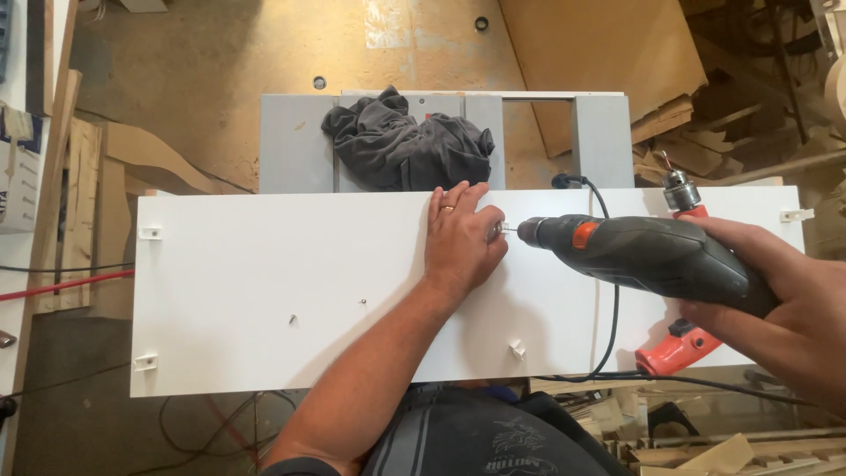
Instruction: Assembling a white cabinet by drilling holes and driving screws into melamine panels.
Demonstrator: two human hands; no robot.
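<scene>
A long white board (264, 264) lies across a grey stand. My left hand (461, 240) rests flat on the board near its far edge, fingers pinching a small white bracket (493, 220), a ring on one finger. My right hand (784, 300) grips a dark grey corded drill (652, 254) with an orange switch. The drill lies sideways, its bit tip touching the bracket by my left fingers. Under it, an orange drill (683, 339) lies on the board, its chuck (680, 189) pointing away from me.
Small white brackets sit at the board's corners (151, 233), (145, 360), (797, 214) and near edge (517, 350). Loose screws (293, 319) lie mid-board. A dark cloth (405, 145) is heaped on the grey stand (295, 145). Wood offcuts (679, 123) lie at right, cables on the floor.
</scene>
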